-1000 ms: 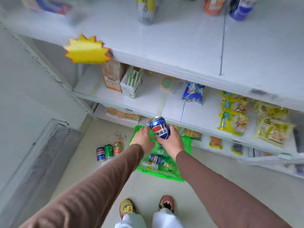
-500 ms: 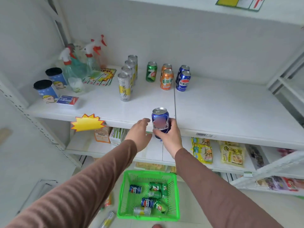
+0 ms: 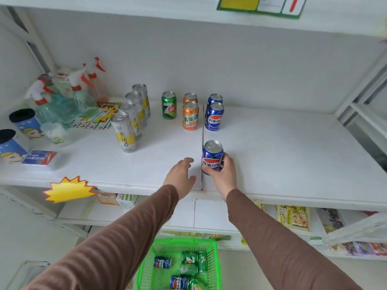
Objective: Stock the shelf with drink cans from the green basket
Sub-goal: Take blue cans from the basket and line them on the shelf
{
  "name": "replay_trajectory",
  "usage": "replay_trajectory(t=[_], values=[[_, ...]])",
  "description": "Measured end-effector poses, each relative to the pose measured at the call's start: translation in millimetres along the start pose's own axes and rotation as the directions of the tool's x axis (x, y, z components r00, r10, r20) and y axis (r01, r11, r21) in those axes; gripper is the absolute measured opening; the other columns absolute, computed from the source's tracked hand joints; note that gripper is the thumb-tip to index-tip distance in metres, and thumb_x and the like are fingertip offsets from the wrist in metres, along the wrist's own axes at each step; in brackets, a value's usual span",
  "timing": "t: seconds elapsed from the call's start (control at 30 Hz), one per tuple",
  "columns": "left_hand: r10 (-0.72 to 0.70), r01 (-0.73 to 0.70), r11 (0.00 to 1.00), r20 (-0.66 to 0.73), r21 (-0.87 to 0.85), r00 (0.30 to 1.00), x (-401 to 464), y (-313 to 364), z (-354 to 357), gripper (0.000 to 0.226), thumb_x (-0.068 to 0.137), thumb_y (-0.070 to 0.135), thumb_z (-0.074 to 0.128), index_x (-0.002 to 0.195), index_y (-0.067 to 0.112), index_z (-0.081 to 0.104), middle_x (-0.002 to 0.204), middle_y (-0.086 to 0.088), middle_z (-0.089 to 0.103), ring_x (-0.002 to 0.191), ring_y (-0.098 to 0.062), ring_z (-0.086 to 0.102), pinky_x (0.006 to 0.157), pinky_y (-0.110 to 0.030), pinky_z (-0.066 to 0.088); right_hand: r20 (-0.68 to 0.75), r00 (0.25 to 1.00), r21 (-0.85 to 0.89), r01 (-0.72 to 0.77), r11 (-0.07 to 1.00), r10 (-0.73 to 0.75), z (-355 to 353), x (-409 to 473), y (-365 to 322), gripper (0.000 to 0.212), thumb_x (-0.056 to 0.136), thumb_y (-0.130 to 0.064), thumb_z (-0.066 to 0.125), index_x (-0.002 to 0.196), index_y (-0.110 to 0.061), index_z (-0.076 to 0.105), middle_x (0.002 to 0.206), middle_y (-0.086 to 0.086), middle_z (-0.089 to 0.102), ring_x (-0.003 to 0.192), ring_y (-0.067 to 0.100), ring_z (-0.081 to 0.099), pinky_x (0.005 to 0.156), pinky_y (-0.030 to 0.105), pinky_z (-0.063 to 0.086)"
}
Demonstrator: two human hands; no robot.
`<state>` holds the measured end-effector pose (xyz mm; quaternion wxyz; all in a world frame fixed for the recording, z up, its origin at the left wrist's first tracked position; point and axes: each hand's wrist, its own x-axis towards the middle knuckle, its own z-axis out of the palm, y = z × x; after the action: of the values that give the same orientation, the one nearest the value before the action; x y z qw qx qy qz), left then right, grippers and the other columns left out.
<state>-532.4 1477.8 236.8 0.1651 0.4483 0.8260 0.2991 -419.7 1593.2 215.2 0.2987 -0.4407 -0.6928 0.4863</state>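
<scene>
My right hand (image 3: 223, 176) grips a blue Pepsi can (image 3: 212, 156), upright over the front of the white shelf (image 3: 282, 155). Whether its base touches the shelf I cannot tell. Just left of the can, my left hand (image 3: 181, 174) hovers open with fingers spread. Farther back on the shelf stand two blue Pepsi cans (image 3: 214, 116), two orange cans (image 3: 190, 115), a green 7-Up can (image 3: 169, 105) and several tall silver-and-yellow cans (image 3: 125, 132). On the floor below, the green basket (image 3: 146, 266) holds several blue and green cans lying on their sides.
Spray bottles (image 3: 62, 95), two blue cups with black lids (image 3: 24, 122), a clear cup and a flat blue packet (image 3: 39, 160) fill the shelf's left end. A yellow starburst tag (image 3: 68, 189) hangs from the shelf edge. Lower shelves hold snack packets (image 3: 293, 218).
The view rose from the floor and basket to the drinks shelf. My right hand carried the Pepsi can up and forward over the shelf front, while my left hand came off it and opened.
</scene>
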Motion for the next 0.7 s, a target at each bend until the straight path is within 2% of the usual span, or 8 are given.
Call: replay_trajectory(t=[0.13, 0.23, 0.33, 0.5, 0.7], values=[[-0.034, 0.034, 0.999, -0.005, 0.007, 0.999, 29.1, 10.6, 14.6, 0.053, 0.087, 0.021, 0.061, 0.136, 0.021, 0.042, 0.132, -0.004, 0.055, 0.116, -0.020, 0.055, 0.099, -0.031, 0.046, -0.008, 1.000, 0.022, 0.000, 1.000, 0.001, -3.3, 27.5, 7.0, 0.070, 0.071, -0.023, 0.088, 0.132, -0.020, 0.052, 0.126, 0.001, 0.060, 0.117, 0.020, 0.060, 0.103, 0.040, 0.050], [-0.059, 0.059, 0.998, -0.006, -0.005, 0.998, 50.9, 14.6, 20.9, 0.053, 0.087, 0.020, 0.061, 0.136, 0.022, 0.042, 0.133, -0.003, 0.055, 0.117, -0.020, 0.055, 0.098, -0.031, 0.047, -0.025, 1.000, 0.045, -0.006, 0.999, 0.007, -2.7, 46.7, 5.9, 0.066, 0.072, -0.023, 0.088, 0.125, -0.025, 0.049, 0.120, -0.004, 0.063, 0.107, 0.014, 0.063, 0.089, 0.026, 0.053], [-0.073, 0.073, 0.997, -0.004, -0.007, 0.997, 72.6, 17.2, 25.3, 0.053, 0.086, 0.020, 0.061, 0.135, 0.023, 0.042, 0.133, -0.003, 0.056, 0.116, -0.020, 0.056, 0.095, -0.030, 0.046, -0.046, 0.999, 0.037, -0.005, 0.999, 0.007, -0.4, 66.2, 3.1, 0.061, 0.072, -0.024, 0.087, 0.118, -0.027, 0.047, 0.114, -0.006, 0.065, 0.100, 0.012, 0.065, 0.076, 0.016, 0.048], [-0.099, 0.099, 0.995, 0.009, 0.000, 0.995, 104.0, 21.7, 27.6, 0.054, 0.085, 0.022, 0.062, 0.134, 0.026, 0.041, 0.132, -0.002, 0.056, 0.115, -0.021, 0.056, 0.096, -0.033, 0.049, -0.034, 0.999, 0.032, -0.023, 0.999, 0.024, 4.4, 101.4, 0.2, 0.060, 0.074, -0.020, 0.086, 0.124, -0.021, 0.052, 0.121, 0.000, 0.068, 0.108, 0.019, 0.067, 0.096, 0.039, 0.055], [-0.101, 0.101, 0.995, 0.011, 0.014, 0.995, 125.1, 20.9, 29.8, 0.056, 0.084, 0.023, 0.063, 0.135, 0.026, 0.040, 0.132, -0.002, 0.056, 0.114, -0.022, 0.057, 0.096, -0.033, 0.049, -0.029, 0.999, 0.001, -0.041, 0.999, 0.041, 11.1, 127.6, -6.2, 0.063, 0.078, -0.022, 0.084, 0.133, -0.020, 0.051, 0.129, 0.000, 0.066, 0.117, 0.021, 0.065, 0.104, 0.044, 0.051]])
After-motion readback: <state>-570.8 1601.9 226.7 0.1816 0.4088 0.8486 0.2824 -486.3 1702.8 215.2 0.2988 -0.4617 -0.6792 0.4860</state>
